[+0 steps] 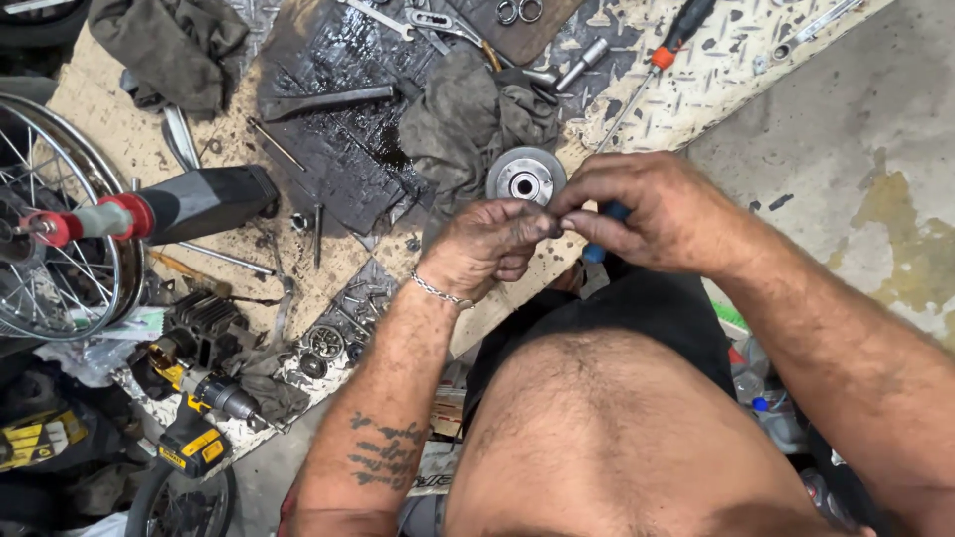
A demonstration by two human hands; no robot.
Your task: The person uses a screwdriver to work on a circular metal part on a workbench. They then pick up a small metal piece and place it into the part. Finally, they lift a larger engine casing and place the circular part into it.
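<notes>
Hands meet above the near edge of the metal floor plate [716,70], fingertips pressed together. Left hand [489,245], greasy, with a chain bracelet [441,292] at the wrist, has its grip narrow, thumb and forefinger pinched toward the right hand. Right hand [652,211] likewise has a narrow grip, fingers curled; a blue tool handle [601,231] shows beneath its fingers and seems held in the palm. Whatever small thing sits between the fingertips is hidden; cannot tell what it is.

Round metal hub [525,177] lies on the plate just beyond the left hand's knuckles, against a grey rag [460,124]. Orange-collared screwdriver [659,62] lies well beyond the right hand, toward the far edge. Spanners [438,20] and two rings [518,11] sit at the far edge, near a socket extension [577,62].

Dark oily mat [343,109] covers the middle of the plate, with a flat bar [328,99] on it. Second rag [174,45] is bunched at the far left corner. Spoked wheel [55,239] stands at the left edge, with a black fork leg [199,202] with red end pieces lying across in front of it. Yellow cordless drill [194,418] rests near the near left corner, beside a finned engine part [204,323] and small gears [325,343]. Bare concrete floor [856,169] lies to the right of the plate.
</notes>
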